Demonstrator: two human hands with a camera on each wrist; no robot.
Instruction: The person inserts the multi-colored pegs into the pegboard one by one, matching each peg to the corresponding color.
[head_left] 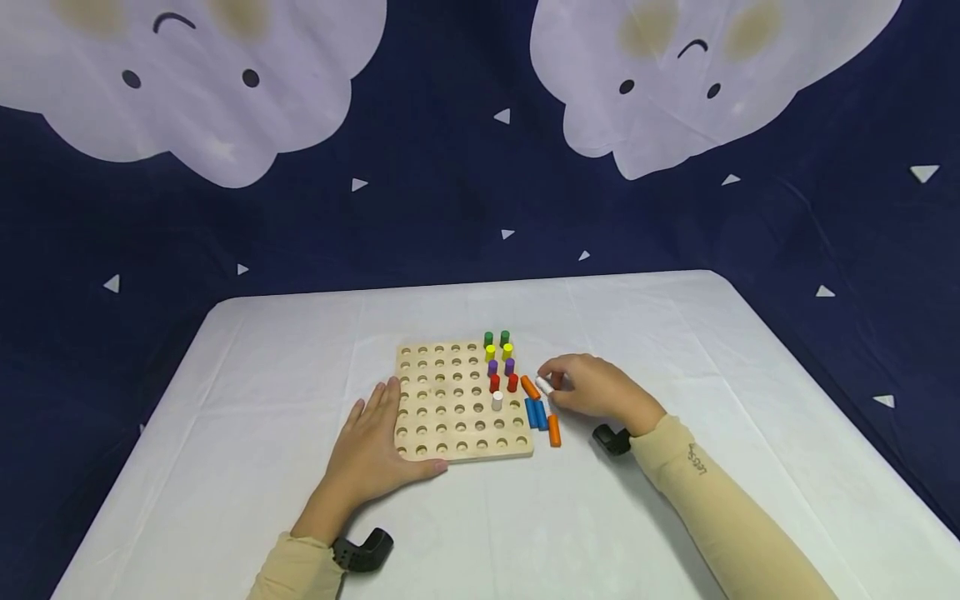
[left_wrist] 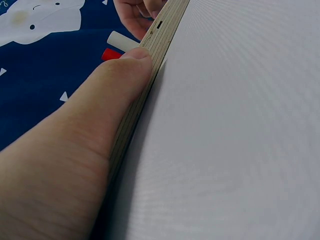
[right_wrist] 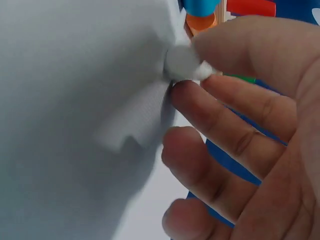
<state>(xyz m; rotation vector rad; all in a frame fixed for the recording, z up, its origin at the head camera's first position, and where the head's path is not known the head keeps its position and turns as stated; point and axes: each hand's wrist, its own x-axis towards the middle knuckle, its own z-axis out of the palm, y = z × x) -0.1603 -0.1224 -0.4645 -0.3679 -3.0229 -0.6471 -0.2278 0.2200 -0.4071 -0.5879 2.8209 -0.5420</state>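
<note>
A square wooden pegboard with rows of holes lies on the table. My left hand rests against it, its fingers straight along the left side and its thumb at the front edge. On the board's right side stand pairs of green, yellow, purple and red pegs, with a single white peg in front. My right hand is just right of the board, pinching a white peg between thumb and fingertips. Another white piece shows behind that peg in the right wrist view, partly hidden.
Beside the board's right edge lie two blue pegs. One orange peg lies behind them and another orange peg in front. A white cloth covers the table. Behind hangs a dark blue curtain with clouds.
</note>
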